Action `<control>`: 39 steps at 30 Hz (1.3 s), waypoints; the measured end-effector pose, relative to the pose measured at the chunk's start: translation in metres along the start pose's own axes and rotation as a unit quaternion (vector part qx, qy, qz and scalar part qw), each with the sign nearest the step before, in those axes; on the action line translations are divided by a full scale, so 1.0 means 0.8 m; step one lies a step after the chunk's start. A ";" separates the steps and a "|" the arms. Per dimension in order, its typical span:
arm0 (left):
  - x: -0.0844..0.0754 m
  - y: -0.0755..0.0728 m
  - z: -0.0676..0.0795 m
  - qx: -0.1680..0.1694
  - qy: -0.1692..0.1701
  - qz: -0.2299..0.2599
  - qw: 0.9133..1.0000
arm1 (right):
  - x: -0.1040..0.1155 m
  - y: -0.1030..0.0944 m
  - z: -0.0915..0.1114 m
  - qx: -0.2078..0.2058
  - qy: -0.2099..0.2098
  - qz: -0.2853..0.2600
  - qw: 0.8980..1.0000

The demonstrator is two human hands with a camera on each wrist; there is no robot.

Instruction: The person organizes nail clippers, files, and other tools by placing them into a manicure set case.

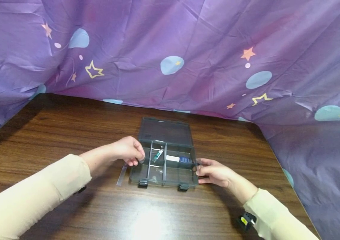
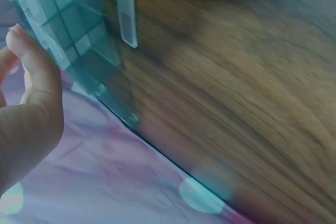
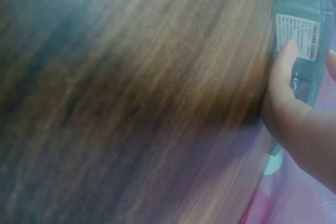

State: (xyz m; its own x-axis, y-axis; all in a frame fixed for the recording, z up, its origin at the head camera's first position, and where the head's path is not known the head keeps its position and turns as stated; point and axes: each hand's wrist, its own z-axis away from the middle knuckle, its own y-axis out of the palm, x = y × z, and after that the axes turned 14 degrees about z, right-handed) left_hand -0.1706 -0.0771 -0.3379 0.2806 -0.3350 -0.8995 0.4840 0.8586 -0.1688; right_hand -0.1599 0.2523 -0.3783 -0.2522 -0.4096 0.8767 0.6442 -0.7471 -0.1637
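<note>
A see-through grey compartment box (image 1: 172,181) lies on the table with its lid (image 1: 166,130) folded back. My left hand (image 1: 129,151) is over the left compartment, thumb and fingertips pinching a small clear piece (image 1: 142,160) too small to identify. At the box's right side, my right hand (image 1: 214,172) grips the wall; its thumb presses by a white printed label (image 3: 298,36) in the right wrist view. Inside, a slim green-and-white item (image 1: 158,155) lies slanted in the middle compartment. A white-and-dark-blue item (image 1: 179,159) lies across the right compartment.
A clear flat strip (image 1: 122,175) lies on the wooden table (image 1: 77,206) just left of the box. Two dark latches (image 1: 143,183) line the box's front edge. Behind the table hangs a purple patterned cloth (image 1: 146,50).
</note>
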 end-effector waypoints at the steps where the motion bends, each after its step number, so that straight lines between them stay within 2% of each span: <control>1: -0.001 0.003 -0.002 0.001 0.000 -0.001 1.000 | 0.000 0.000 0.000 0.000 0.000 0.001 1.000; 12: -0.004 0.028 -0.013 0.013 -0.009 0.002 1.000 | 0.002 0.001 0.001 -0.003 0.003 0.001 1.000; 25: -0.006 0.038 -0.017 0.018 -0.012 0.009 1.000 | 0.001 0.001 0.000 -0.005 0.006 0.001 1.000; 32: -0.006 0.034 -0.017 0.024 -0.012 0.014 1.000 | 0.001 0.000 -0.001 -0.007 0.007 -0.001 1.000; 39: 0.001 0.013 -0.006 0.012 -0.001 0.013 1.000 | 0.001 0.000 0.001 -0.003 0.001 -0.006 1.000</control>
State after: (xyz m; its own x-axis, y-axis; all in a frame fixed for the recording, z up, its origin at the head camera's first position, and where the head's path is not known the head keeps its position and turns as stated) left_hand -0.1689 -0.0665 -0.3423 0.2949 -0.3134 -0.9027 0.4959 0.8577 -0.1358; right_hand -0.1591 0.2524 -0.3774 -0.2612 -0.4017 0.8777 0.6370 -0.7549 -0.1559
